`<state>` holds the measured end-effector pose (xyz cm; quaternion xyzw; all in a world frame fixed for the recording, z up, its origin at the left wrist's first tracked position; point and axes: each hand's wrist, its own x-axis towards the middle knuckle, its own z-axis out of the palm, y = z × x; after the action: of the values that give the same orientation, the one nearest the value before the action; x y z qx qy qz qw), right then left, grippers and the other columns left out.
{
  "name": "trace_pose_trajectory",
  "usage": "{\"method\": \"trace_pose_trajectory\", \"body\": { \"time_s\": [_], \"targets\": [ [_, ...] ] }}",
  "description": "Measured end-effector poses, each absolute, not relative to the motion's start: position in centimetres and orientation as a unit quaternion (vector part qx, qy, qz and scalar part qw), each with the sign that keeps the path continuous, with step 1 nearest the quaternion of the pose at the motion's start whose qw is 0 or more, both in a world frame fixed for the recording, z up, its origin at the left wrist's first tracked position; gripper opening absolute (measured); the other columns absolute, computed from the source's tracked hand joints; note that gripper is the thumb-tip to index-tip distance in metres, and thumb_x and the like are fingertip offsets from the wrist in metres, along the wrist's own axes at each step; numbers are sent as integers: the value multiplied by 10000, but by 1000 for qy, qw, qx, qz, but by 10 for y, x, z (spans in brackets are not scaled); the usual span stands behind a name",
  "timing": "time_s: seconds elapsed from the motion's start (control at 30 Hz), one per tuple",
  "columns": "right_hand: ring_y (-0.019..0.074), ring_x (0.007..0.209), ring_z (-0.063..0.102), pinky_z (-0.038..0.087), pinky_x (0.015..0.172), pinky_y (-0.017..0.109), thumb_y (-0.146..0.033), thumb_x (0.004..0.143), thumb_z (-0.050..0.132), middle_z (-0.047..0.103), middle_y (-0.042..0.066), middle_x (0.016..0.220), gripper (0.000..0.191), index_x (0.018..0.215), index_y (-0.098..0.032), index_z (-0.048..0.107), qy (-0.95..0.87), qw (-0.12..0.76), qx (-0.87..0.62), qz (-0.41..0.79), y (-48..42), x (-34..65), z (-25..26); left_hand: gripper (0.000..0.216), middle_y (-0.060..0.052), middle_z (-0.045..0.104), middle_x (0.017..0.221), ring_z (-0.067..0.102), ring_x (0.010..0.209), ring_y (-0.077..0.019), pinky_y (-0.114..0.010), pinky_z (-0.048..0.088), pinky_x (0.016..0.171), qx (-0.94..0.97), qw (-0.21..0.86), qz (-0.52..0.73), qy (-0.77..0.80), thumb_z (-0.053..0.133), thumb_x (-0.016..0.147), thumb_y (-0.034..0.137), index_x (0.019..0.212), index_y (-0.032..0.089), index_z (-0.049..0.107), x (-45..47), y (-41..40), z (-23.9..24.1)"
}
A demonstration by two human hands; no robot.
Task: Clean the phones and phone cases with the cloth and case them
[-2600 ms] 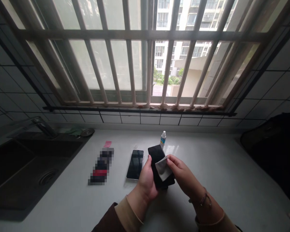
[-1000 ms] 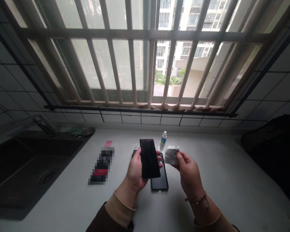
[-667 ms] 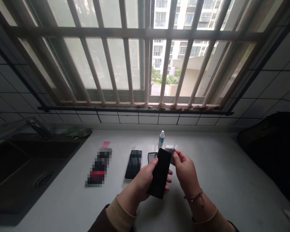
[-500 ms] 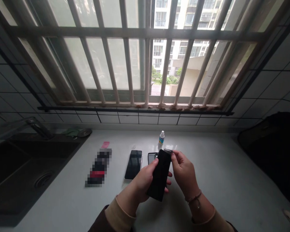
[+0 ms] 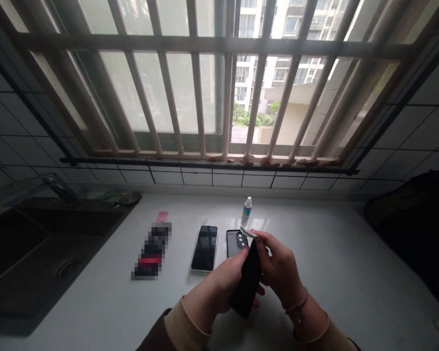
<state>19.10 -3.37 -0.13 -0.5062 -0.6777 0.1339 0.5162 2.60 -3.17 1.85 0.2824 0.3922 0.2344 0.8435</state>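
Note:
My left hand (image 5: 225, 280) is wrapped round a black smartphone (image 5: 246, 287), thumb along its near side and fingertips showing past the far side. The phone is tilted, dark face toward me. At its top end my right hand (image 5: 281, 261) pinches a small pale folded piece (image 5: 248, 232), perhaps a cloth; its kind is not clear. Behind the hands a black phone case (image 5: 234, 240) with camera cut-outs lies on the counter, partly covered by my left hand. A second phone (image 5: 205, 247) with a white edge rests left of it, screen up.
A small white-capped bottle (image 5: 247, 208) stands behind the case. To the left lie a pink slip (image 5: 162, 216) and a pixelated dark item (image 5: 151, 251). A sink (image 5: 32, 258) is at far left, a black bag (image 5: 413, 234) at far right. Barred window above the counter.
The held phone has turned more edge-on and dropped slightly. My right hand has moved further over its top end, and more of the pale piece shows. The whole view has shifted slightly.

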Motion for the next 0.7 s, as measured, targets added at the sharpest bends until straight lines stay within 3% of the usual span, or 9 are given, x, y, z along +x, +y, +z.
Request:
{"method": "trace_pose_trajectory", "body": {
  "time_s": [0.1, 0.2, 0.43, 0.7],
  "targets": [
    [279, 1179, 755, 560, 1096, 438, -232, 1046, 566, 807, 67, 1223, 274, 1244, -288, 747, -710, 511, -472, 108, -33, 190, -4, 822, -134, 713, 818, 708, 662, -260, -323, 565, 503, 241, 883, 223, 335, 401, 930, 869, 1199, 153, 702, 22, -27, 17],
    [257, 1155, 764, 539, 1144, 463, -187, 1048, 553, 817, 59, 1183, 284, 1235, -285, 743, -741, 497, -438, 110, -33, 188, -3, 896, -138, 710, 835, 710, 702, -275, -336, 566, 534, 193, 908, 249, 278, 365, 907, 904, 1281, 152, 676, 18, -22, 19],
    [230, 1185, 751, 520, 1171, 473, -143, 1068, 502, 813, 75, 1179, 302, 1240, -274, 713, -801, 471, -336, 152, -38, 180, 7, 851, -169, 753, 909, 761, 861, -325, -352, 576, 641, 147, 891, 340, 262, 372, 947, 864, 1240, 132, 692, 18, -18, 19],
    [209, 1141, 751, 440, 1221, 483, -160, 1070, 465, 806, 62, 1106, 272, 1157, -282, 693, -825, 445, -277, 212, -49, 173, 17, 756, -180, 765, 1017, 768, 1041, -336, -436, 625, 904, 115, 900, 357, 221, 470, 991, 768, 1312, 107, 644, 16, -19, 28]
  ]
}}
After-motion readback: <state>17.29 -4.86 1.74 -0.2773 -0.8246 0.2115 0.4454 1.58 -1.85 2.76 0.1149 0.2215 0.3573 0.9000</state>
